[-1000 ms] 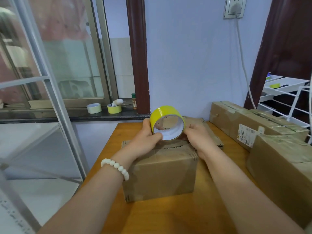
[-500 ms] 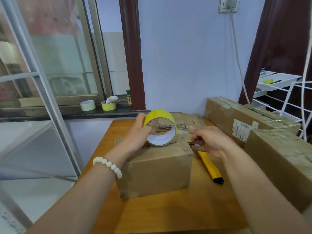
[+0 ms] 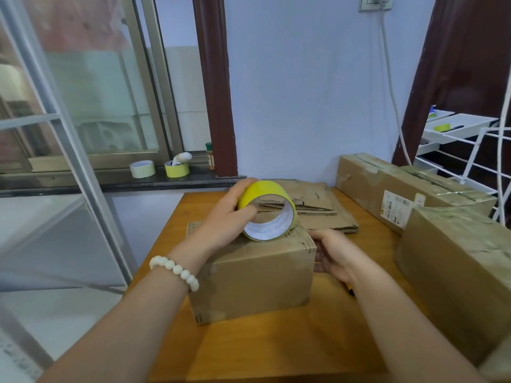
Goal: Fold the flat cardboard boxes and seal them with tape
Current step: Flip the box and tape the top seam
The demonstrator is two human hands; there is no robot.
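1. At the centre of the wooden table [image 3: 276,352], a folded cardboard box [image 3: 254,280] is seen standing upright with its top flaps closed. It is made of brown corrugated board, which is scuffed. The top right edge is ragged, with exposed fluting, and small print is seen at the front face's lower left corner.
2. On the box top, a yellow tape roll [image 3: 262,190] is held on edge and tilted, with its core facing the camera. A white printed liner is visible inside the core.
3. The roll is gripped by the left hand [image 3: 226,219], with the thumb on the near rim and the fingers wrapped over the top. A white bead bracelet [image 3: 174,269] is worn on that wrist.
4. The right hand [image 3: 336,255] is placed against the box's right side wall, just under the top edge, with its fingers bent toward the board. Whether anything is pinched cannot be told.
5. Behind the box, flat cardboard boxes [image 3: 320,208] are stacked, lying flat on the table.
6. At the right, a long taped box [image 3: 367,178] is set at the back, and a larger box [image 3: 464,272] nearer.
7. A yellow-and-black tip [image 3: 349,289] is seen under the right wrist, but the item cannot be identified.
8. On the window sill [image 3: 83,186], two spare tape rolls [image 3: 142,169] are placed side by side.
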